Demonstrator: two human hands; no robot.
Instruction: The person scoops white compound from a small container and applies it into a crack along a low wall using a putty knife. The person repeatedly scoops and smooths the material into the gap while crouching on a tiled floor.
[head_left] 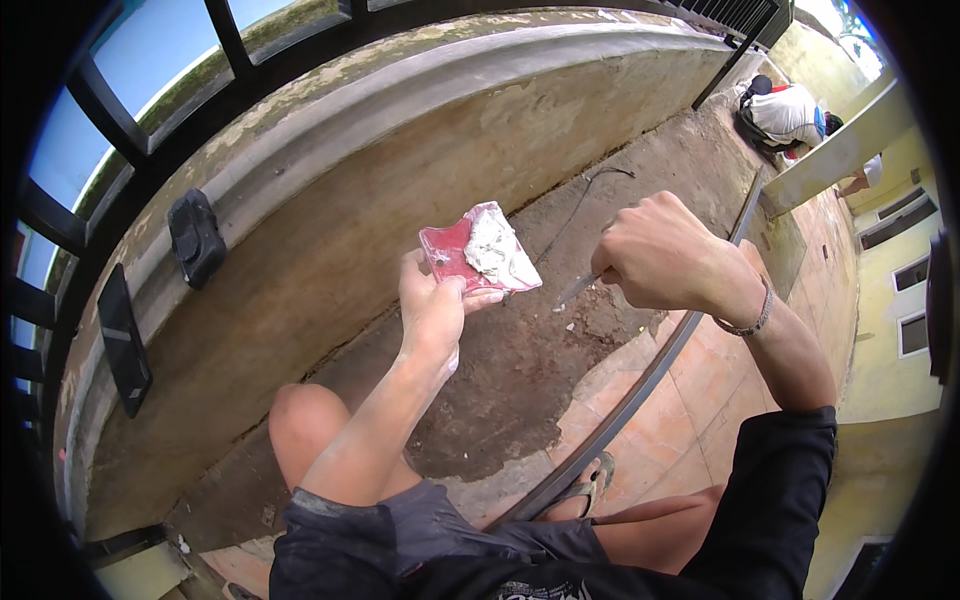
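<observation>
Red tray (447, 251) (putty-smeared) in left hand (432, 308), blade (574, 290) points left

putty (490, 248) on tile (478, 252), blade (575, 290) just right

I see my left hand (432, 305) pinching a red plastic piece (478, 255) by its lower edge, a lump of pale grey putty (492, 248) sitting on it. My right hand (660, 252) is fisted around a thin metal blade (575, 290), whose tip points just below the red piece. Below lie stained concrete (500, 390), a low wall (330, 190) and orange tiles (700, 400).
</observation>
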